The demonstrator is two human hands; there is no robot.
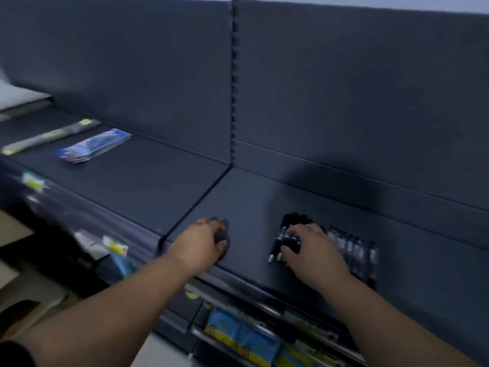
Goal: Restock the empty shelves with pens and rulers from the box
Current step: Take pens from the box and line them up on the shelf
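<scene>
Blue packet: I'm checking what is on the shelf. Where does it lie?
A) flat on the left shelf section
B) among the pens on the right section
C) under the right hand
A: the blue packet lies flat on the left section of the shelf, apart from the pens.

No text can be read; the yellow tags (115, 246) on the shelf edge (137, 235) are blurred; print on the blue packet (95, 145) and the lower packs (243, 337) is smeared beyond reading.
</scene>
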